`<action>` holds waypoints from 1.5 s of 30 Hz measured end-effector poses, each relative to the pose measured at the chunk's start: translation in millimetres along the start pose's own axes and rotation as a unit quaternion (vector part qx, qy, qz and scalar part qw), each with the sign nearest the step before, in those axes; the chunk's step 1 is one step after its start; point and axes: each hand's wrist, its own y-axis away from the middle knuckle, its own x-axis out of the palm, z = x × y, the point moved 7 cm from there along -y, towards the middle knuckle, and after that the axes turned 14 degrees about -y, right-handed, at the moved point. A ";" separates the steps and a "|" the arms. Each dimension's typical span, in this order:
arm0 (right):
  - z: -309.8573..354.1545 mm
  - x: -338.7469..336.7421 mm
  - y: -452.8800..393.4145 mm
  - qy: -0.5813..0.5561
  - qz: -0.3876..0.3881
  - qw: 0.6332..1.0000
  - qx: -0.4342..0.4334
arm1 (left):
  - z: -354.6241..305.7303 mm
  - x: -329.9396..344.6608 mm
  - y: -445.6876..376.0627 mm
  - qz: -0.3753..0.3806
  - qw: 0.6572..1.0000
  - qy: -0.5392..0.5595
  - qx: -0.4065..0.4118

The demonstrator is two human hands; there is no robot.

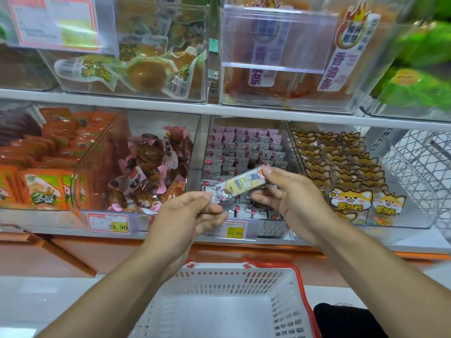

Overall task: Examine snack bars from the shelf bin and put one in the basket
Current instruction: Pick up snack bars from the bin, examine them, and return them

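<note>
place: shop, probably a snack aisle; clear shelf bins (136, 167) of packets; price tags (108, 222); shopping basket (231, 289)

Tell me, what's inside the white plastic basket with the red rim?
The white plastic basket shows only a bare white floor; nothing lies inside. Both forearms cover part of its left and near corners, so those cannot be checked.

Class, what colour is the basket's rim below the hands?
Red-orange, edging the white basket; the head view, the only one, shows it.

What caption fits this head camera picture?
Both hands, left and right, hold a white-and-yellow wrapped snack bar above a white plastic basket.
</note>
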 end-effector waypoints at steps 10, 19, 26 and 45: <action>65.1 -22.7 -8.7 0.208 -0.162 0.918 -0.298 | -20.3 26.0 24.3 -0.013 0.829 -0.478 0.289; 55.1 -5.1 -36.5 0.456 -0.096 0.830 -0.308 | -1.3 42.3 22.0 0.040 0.712 -0.616 0.334; 41.7 12.8 -45.4 0.621 -0.010 0.722 -0.304 | 2.4 42.4 19.5 0.041 0.703 -0.622 0.343; 40.8 0.0 -75.5 0.802 -0.128 0.560 -0.164 | -3.1 39.6 22.2 0.051 0.705 -0.616 0.347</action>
